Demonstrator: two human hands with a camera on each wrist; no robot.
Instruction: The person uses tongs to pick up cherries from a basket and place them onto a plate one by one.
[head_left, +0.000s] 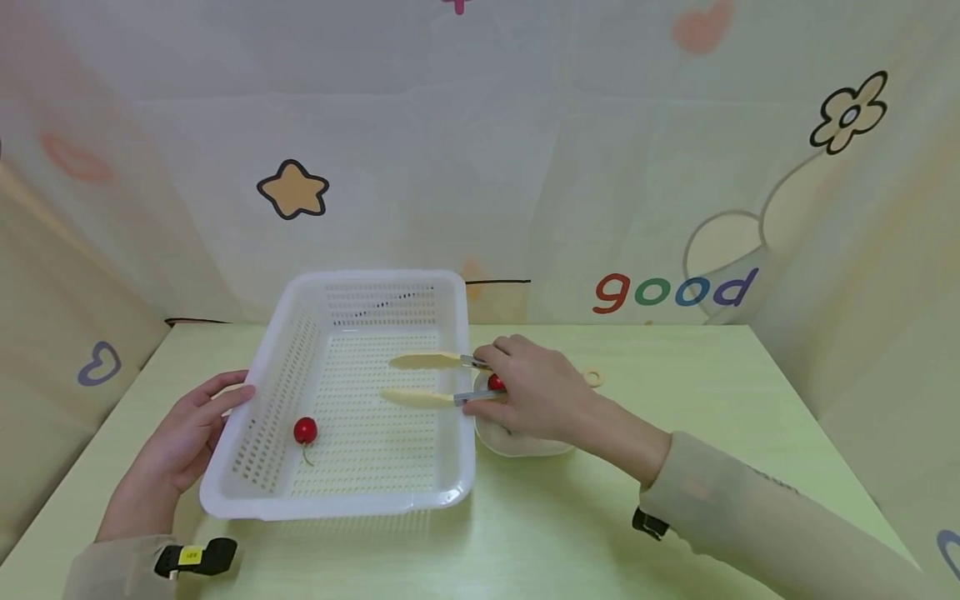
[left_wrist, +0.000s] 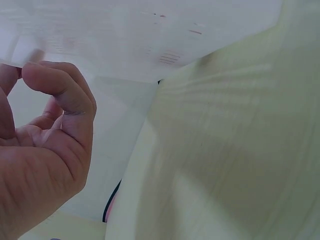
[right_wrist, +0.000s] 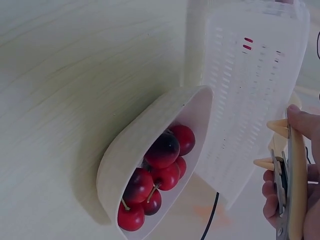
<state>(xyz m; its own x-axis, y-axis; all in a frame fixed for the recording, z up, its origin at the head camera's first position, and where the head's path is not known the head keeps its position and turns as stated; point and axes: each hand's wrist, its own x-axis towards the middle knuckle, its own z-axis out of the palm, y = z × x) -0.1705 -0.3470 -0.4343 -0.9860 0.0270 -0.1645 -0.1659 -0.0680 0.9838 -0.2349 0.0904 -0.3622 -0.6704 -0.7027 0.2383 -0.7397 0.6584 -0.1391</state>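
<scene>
My left hand (head_left: 183, 433) grips the left rim of a white perforated plastic basket (head_left: 337, 506), thumb and fingers curled at its edge in the left wrist view. One red cherry (head_left: 305, 430) with a green stem lies inside, toward the front left. My right hand (head_left: 536, 387) holds kitchen tongs (head_left: 423, 362) with cream tips and metal arms. Their tips stand spread over the right part of the basket, nothing between them. Below that hand is a white bowl (head_left: 525, 443), partly hidden by it. Several dark red cherries (right_wrist: 162, 150) fill the bowl in the right wrist view.
The pale green table (head_left: 660, 500) extends in front of and to the right of the basket and bowl. A printed curtain (head_left: 510, 183) hangs behind and along both sides. The tongs' cream ring (head_left: 593, 378) shows past the right hand.
</scene>
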